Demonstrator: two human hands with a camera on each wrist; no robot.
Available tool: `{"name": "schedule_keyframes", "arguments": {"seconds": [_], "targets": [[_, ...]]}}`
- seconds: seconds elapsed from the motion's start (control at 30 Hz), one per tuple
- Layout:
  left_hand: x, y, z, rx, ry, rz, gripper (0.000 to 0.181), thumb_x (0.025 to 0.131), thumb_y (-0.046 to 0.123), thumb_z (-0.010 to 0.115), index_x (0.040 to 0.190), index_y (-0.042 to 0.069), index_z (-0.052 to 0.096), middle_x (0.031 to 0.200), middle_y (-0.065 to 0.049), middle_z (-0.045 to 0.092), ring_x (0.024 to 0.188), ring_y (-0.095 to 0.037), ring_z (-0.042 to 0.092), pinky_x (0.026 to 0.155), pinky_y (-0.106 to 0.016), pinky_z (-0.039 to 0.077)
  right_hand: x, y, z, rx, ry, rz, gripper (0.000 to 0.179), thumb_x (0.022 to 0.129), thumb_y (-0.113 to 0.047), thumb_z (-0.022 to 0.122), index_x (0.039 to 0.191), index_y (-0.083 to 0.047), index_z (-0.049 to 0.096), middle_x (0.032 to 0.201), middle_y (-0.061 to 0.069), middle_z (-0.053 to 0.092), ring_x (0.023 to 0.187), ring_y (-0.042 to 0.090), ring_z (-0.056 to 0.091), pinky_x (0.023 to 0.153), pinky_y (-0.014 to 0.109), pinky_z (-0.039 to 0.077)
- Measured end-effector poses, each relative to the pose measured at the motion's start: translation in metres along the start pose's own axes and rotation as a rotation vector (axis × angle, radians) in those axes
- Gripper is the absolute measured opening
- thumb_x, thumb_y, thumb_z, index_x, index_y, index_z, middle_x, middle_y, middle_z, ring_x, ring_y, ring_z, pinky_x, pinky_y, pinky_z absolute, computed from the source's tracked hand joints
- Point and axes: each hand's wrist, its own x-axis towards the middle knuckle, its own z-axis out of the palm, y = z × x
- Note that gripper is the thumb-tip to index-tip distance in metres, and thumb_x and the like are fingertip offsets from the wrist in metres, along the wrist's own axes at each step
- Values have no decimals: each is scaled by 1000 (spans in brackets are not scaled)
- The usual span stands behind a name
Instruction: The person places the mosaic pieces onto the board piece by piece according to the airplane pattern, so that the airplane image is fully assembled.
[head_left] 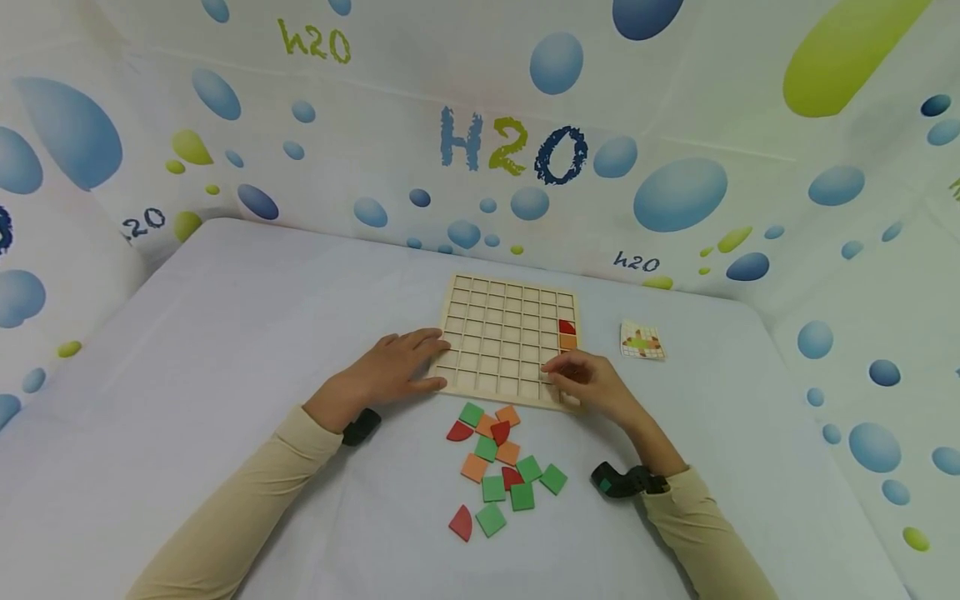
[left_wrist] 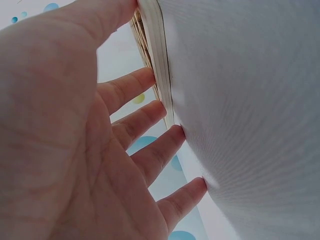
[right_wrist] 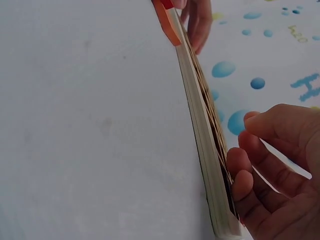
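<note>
A wooden grid board (head_left: 491, 337) lies flat on the white-covered table. Spread fingers of my left hand (head_left: 393, 367) rest against its left edge; the left wrist view shows the fingertips along that side (left_wrist: 160, 60). My right hand (head_left: 596, 387) is over the board's lower right part, fingers loosely bent, with no piece visible between thumb and fingertips in the right wrist view. In the rightmost column sit a red quarter-circle tile (head_left: 567, 327) and, below it, an orange square tile (head_left: 567, 342). The right hand hides the cells further down.
Loose green square tiles (head_left: 491, 519), orange squares (head_left: 474, 467) and red quarter-circles (head_left: 461, 523) lie scattered before the board, some overlapping. A small pattern card (head_left: 641, 342) lies right of the board. Behind the table hangs a white cloth (head_left: 420, 75) printed with drops.
</note>
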Motion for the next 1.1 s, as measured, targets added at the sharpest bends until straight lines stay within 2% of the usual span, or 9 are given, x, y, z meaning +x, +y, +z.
{"name": "schedule_keyframes", "arguments": {"seconds": [0.33, 0.57, 0.9, 1.1], "targets": [[-1, 2, -1, 2, 7, -5, 57, 96, 35, 62, 143, 5, 46, 150, -20, 39, 138, -36, 37, 108, -60, 30, 0, -6, 7, -2, -22, -55, 16, 91, 1, 64, 106, 6, 67, 101, 20, 67, 79, 10, 59, 69, 19, 50], [-1, 3, -2, -1, 12, 1, 57, 96, 35, 63, 142, 5, 47, 149, -20, 39, 138, -36, 37, 107, -60, 30, 0, -8, 13, 7, -95, -65, 15, 92, 0, 64, 106, 4, 68, 99, 17, 66, 82, 11, 60, 72, 20, 51], [0, 1, 2, 19, 17, 9, 55, 97, 35, 61, 142, 6, 47, 149, -18, 40, 137, -35, 39, 106, -60, 32, 0, -10, 20, 7, -148, -140, 15, 89, 4, 67, 103, 2, 70, 93, 15, 66, 73, 9, 54, 60, 19, 45], [-1, 2, 2, 20, 21, 8, 56, 96, 35, 62, 141, 5, 48, 149, -19, 40, 137, -35, 39, 106, -60, 32, 0, -9, 26, -33, -164, -214, 17, 85, 8, 68, 101, 1, 71, 88, 15, 64, 67, 10, 48, 57, 19, 41]]}}
